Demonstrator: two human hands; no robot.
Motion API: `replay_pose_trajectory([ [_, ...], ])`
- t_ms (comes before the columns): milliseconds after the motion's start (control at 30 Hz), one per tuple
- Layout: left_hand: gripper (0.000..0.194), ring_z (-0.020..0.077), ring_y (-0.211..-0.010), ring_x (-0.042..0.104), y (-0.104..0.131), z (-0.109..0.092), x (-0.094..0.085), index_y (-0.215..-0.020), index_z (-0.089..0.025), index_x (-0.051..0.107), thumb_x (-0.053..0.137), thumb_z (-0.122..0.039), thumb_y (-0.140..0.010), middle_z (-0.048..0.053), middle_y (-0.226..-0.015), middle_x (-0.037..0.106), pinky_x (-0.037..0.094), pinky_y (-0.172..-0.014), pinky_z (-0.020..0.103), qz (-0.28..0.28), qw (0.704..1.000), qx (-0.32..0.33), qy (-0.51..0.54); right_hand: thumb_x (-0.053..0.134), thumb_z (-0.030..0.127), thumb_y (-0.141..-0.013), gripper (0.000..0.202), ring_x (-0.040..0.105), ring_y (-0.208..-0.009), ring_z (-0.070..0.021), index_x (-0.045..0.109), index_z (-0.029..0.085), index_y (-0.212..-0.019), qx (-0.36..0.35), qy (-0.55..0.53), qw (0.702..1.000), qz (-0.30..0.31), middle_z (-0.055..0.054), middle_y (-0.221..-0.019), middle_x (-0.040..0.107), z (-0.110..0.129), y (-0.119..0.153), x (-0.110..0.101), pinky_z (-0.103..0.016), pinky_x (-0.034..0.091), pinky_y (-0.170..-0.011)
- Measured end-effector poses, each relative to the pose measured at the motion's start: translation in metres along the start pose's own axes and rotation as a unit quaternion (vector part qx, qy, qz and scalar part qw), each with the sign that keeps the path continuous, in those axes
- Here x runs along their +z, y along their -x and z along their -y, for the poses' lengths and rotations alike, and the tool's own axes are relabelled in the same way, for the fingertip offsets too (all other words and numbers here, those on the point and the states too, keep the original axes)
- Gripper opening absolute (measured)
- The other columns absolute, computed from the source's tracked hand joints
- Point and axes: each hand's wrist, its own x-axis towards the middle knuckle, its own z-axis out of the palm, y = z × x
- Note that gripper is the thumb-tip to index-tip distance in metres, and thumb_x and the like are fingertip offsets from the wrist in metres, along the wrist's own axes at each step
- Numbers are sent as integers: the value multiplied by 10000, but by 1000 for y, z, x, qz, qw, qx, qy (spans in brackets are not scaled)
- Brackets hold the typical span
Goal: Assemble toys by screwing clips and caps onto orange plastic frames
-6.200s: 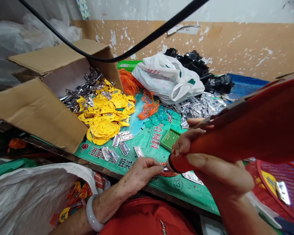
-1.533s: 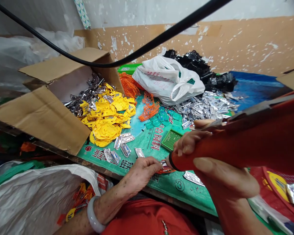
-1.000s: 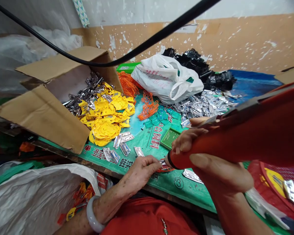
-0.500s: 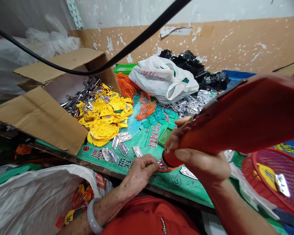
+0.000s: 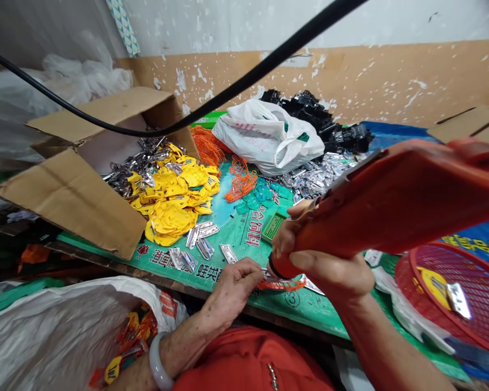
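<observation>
My left hand (image 5: 233, 288) rests at the table's front edge, thumb and fingers pinched on an orange plastic frame (image 5: 296, 283) with a silvery piece on it. Wrapped around a thick red electric screwdriver (image 5: 395, 203) is my right hand (image 5: 340, 274). The tool slants down to the left, its dark-ringed nose (image 5: 280, 267) over the frame beside my left fingertips. Its bit is hidden. Several silver plates (image 5: 206, 248) lie left of my left hand, and another silver plate (image 5: 313, 285) shows partly behind my right hand.
An open cardboard box (image 5: 75, 201) spills dark metal parts and yellow plastic pieces (image 5: 173, 217). Behind are a white plastic bag (image 5: 264, 136), black parts (image 5: 309, 111) and silver parts (image 5: 321, 174). A red basket (image 5: 407, 279) stands right; a black cable (image 5: 228, 100) crosses overhead.
The view has shifted slightly. The screwdriver's rear end sits lower in view, and more of the orange frame shows beneath its nose. Both hands keep their grips.
</observation>
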Motion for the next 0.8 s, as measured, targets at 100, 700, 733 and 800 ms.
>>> replay_pose_trajectory([
  [100,210,165,-732,489,-1,-1,0,-651,-167,632,562,-328,-766,1,-713,578,353,-704,277,18,1000,-8,14,707,180,-614,303,580,-621,-173,596,264,-884,-2,7,1000,4,47,-623,585,3,-1,1,-375,494,-657],
  [700,449,59,-376,265,43,0,-103,-508,-194,387,645,-470,-751,-85,-413,336,251,-387,189,-160,962,-45,215,610,331,-832,358,481,-1126,-351,568,199,-1163,-138,640,699,-286,-143,-1127,550,-14,86,-68,-498,407,-904],
  [733,434,57,-376,237,45,-1,-106,-529,-194,409,635,-489,-753,-95,-415,316,226,-390,189,-137,980,-45,135,585,312,-853,260,549,-1001,-305,600,227,-1098,-146,650,704,-248,-113,-1037,580,-26,100,-70,-469,442,-859],
  [800,329,71,-397,272,43,-7,-107,-649,-189,527,585,-481,-789,-91,-447,364,214,-413,195,-86,993,-42,-67,531,310,-886,151,583,-857,-249,639,248,-973,-121,660,731,-124,-77,-934,611,-49,122,-76,-414,480,-766],
])
